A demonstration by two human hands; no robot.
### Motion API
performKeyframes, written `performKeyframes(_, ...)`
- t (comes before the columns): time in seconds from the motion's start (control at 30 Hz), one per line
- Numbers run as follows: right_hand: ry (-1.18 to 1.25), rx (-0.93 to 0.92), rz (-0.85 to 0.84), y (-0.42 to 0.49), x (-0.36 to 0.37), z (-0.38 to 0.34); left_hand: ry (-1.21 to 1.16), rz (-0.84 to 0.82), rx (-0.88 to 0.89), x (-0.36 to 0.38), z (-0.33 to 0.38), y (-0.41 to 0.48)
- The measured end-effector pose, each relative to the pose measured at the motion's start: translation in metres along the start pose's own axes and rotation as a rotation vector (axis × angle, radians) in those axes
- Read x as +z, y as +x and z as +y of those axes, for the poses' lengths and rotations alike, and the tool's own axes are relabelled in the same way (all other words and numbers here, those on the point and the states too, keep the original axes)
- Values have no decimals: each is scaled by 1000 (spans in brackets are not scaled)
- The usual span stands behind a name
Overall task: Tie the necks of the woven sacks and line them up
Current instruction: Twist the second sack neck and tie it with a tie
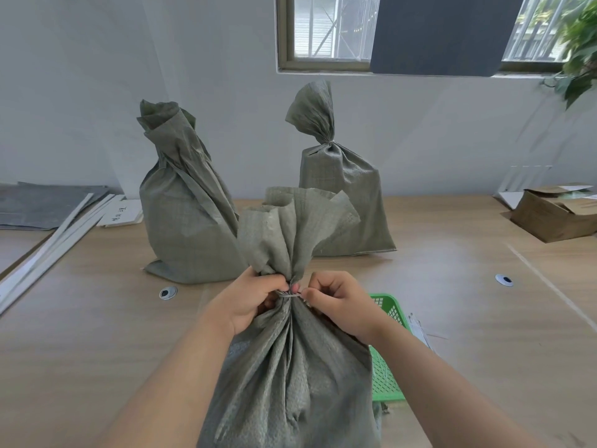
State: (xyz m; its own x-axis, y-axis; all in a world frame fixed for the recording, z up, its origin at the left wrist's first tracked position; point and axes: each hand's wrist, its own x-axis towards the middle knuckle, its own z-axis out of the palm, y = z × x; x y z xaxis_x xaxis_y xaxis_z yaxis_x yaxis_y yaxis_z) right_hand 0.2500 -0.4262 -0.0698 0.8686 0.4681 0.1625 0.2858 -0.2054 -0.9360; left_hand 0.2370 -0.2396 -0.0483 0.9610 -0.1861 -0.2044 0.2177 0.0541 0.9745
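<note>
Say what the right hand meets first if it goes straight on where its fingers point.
The right hand, pinching the tie, would most likely meet the neck of the near sack at once; the left hand grips just beyond.

Only one piece of writing shows: a short line of dark handwritten characters on a white sheet (124,212) lying on the tabletop (97,318), well off to the left of the left hand (250,302) and farther away than it. The strokes are too small and slanted to read. No other text is legible.
</note>
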Motion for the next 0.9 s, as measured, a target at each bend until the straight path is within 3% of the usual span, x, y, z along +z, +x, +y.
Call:
performKeyframes(0.13,42,37,-26,3,-3,-2,-157,-100,-44,-5,-5,2)
performKeyframes(0.2,65,48,-25,4,-3,-4,-117,-123,-38,-6,-5,3)
performKeyframes(0.53,220,115,27,12,3,-8,-121,6,-36,-1,-6,3)
performKeyframes(0.77,612,218,-24,11,-3,-5,-200,17,-7,-2,-10,4)
performKeyframes(0.9,674,242,-77,11,-7,-2,-305,12,-66,-3,-13,6)
